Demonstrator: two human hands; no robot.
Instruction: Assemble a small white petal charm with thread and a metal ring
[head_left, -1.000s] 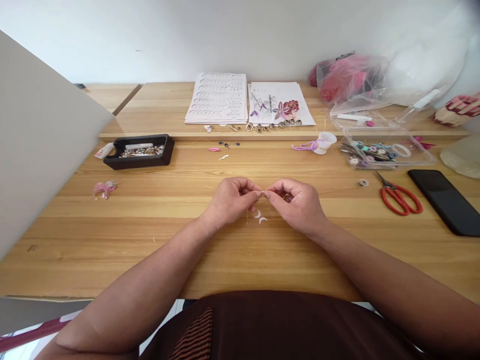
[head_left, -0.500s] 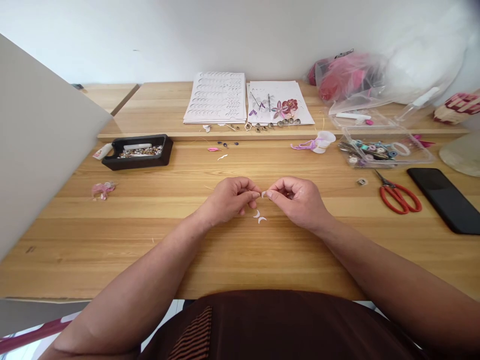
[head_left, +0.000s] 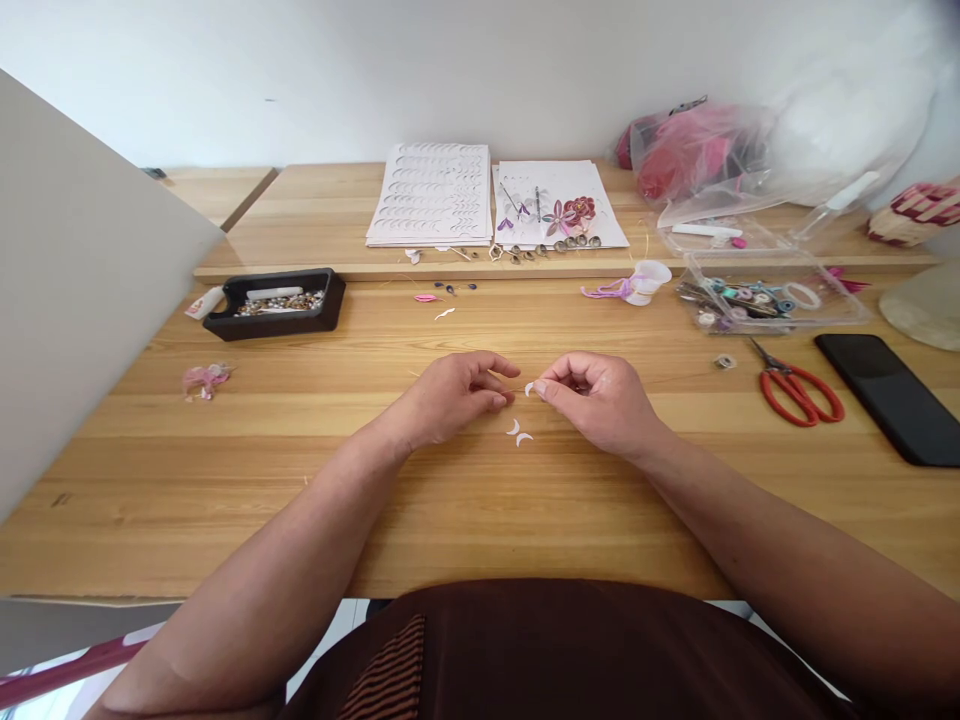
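Right now, through the head camera, I have the right hand (head_left: 600,400) pinching a small white crescent (head_left: 529,389) between thumb and forefinger, its pale curve poking out toward the left. My left hand (head_left: 459,400) faces it just across a narrow gap, thumb and forefinger parted; whether its curled fingers hold anything I cannot tell. On the near side of that gap, a left crescent (head_left: 514,427) and a right crescent (head_left: 524,439) lie close together on the wooden table (head_left: 225,480). Well off to the right I see red-handled scissors (head_left: 801,395), with a black phone (head_left: 892,395) beyond them. Far left sits a black tray (head_left: 300,322) of beads, and nearer than that, a pink bundle (head_left: 204,380).
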